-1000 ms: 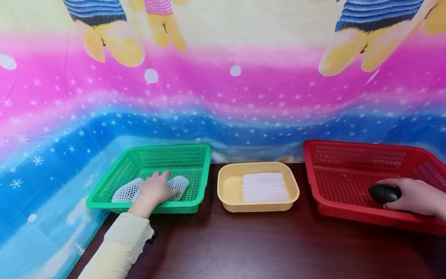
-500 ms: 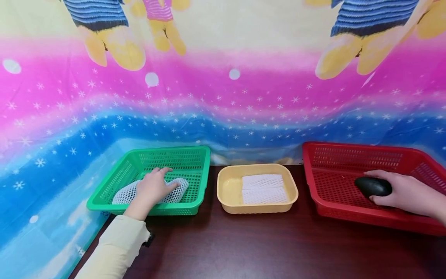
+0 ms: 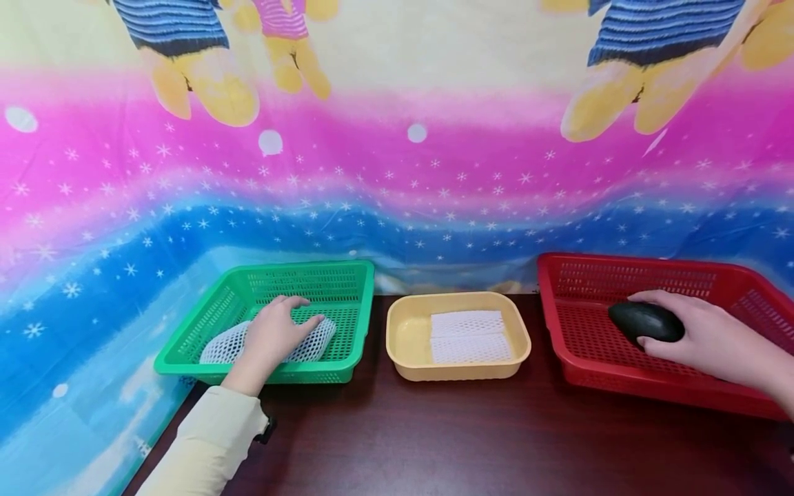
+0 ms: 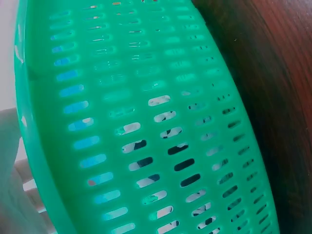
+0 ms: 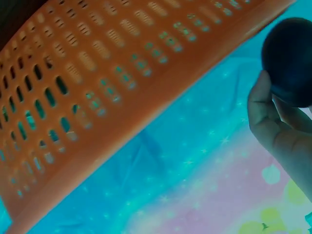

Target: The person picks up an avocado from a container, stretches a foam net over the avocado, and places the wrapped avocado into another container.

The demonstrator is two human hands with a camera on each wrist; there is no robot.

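Note:
My right hand point(image 3: 704, 334) grips a dark green, smooth oval fruit point(image 3: 646, 322), fingers over the top and thumb along the near side. It is held over the red basket point(image 3: 657, 394). In the right wrist view the dark fruit point(image 5: 292, 63) sits against the fingers beyond the basket rim. My left hand point(image 3: 276, 336) hovers or rests over the green basket point(image 3: 248, 378), fingers loosely spread. Two bulging white foam nets point(image 3: 226, 344) lie beneath and beside it, partly hidden; contact cannot be told. In the left wrist view the basket wall point(image 4: 117, 122) hides most of that hand.
Between the two baskets stands a shallow yellow tray point(image 3: 457, 370) with flat white foam nets point(image 3: 469, 336) in it. All three containers are on a dark brown table point(image 3: 434, 441). A patterned cloth point(image 3: 397, 158) hangs right behind them.
My right hand has moved left with the dark fruit, from the right part of the red basket towards its middle. My left hand stays over the green basket, its thumb shifted slightly.

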